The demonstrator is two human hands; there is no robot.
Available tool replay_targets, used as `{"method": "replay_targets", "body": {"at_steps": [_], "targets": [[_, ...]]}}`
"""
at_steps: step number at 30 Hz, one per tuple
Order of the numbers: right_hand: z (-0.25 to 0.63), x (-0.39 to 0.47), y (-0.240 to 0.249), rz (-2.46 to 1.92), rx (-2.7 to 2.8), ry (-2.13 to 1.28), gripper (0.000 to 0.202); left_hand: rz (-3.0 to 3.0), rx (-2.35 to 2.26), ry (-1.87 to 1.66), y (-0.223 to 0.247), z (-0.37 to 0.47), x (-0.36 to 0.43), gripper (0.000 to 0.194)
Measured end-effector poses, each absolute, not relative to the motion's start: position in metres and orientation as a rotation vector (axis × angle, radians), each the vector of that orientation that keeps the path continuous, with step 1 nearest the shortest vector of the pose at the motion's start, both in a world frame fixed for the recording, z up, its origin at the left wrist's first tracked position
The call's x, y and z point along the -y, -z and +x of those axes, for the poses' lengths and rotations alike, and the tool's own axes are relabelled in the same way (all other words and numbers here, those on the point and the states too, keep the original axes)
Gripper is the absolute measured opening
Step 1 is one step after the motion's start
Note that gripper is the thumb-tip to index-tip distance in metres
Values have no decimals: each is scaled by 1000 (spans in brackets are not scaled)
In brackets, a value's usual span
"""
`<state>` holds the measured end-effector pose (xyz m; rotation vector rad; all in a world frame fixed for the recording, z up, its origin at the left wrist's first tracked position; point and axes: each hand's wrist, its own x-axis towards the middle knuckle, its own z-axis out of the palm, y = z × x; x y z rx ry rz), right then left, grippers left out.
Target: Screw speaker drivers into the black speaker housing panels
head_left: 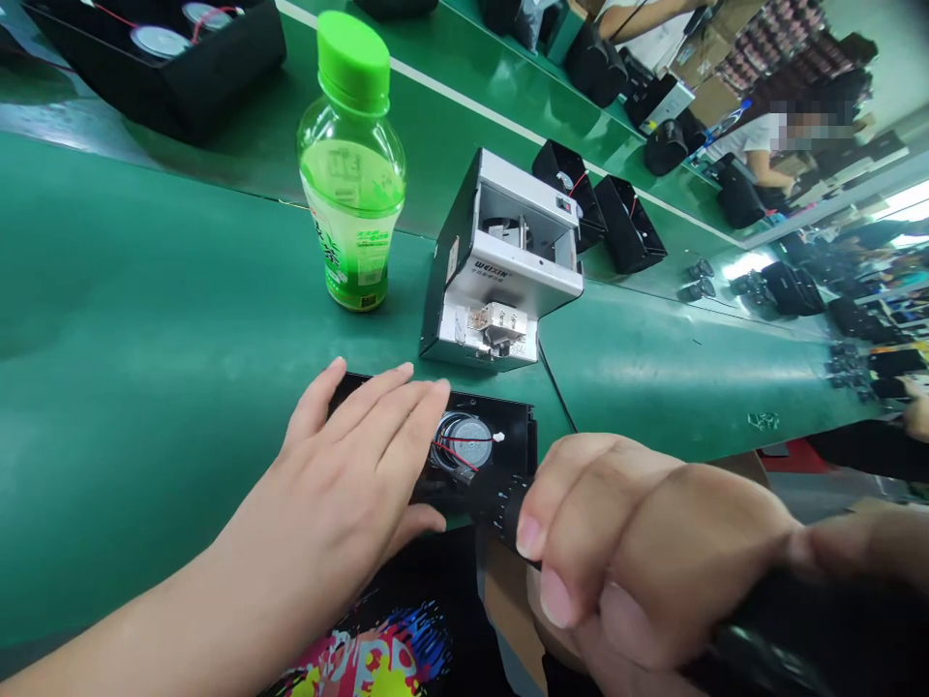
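My left hand [355, 450] lies across a black speaker box [515, 426], its fingers stretched out towards the far edge and its thumb near the close edge. Inside the box, a round speaker [471, 440] with red and black wires and a small white plug is partly covered by that hand. My right hand [624, 532] is wrapped round a black electric screwdriver [500, 499] with a marked collar. The tool points left over the box beside the speaker; its tip is hidden. Just beyond the box stands a grey WEIXIN screw feeder [500, 271].
A green-capped drink bottle [355, 184] stands left of the feeder. A larger black box [181, 77] with speakers lies far left, and two open black boxes [628, 223] stand behind the feeder. A cable [557, 387] runs over the green table [181, 387]. People work at the upper right.
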<state>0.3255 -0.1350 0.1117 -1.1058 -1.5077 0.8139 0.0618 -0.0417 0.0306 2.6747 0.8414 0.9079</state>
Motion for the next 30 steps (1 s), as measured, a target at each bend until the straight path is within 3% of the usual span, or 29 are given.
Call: {"method": "replay_targets", "body": {"at_steps": [2,6,11,21,25,30], "targets": [[327,129,-110,-1062,1535,-839,30,2657,-921,-881,-28,53,37,45],[318,120,-116,-1057,1421,-857,31,2577,-988,-818,-12,32,23,26],[313,115,-130,-1125,1422,-1023,32,2540,-965,-767,3,28,13,36],[315,113,-125,-1168,1397,-1030,37,2460,-980,-773,1,32,14,33],[309,101,-133,-1174,1370,-1052,20,2434,-983,-787,3,32,13,33],[290,75,-139,-1176,1367,-1040,37,2415,-982,-789,3,32,11,33]]}}
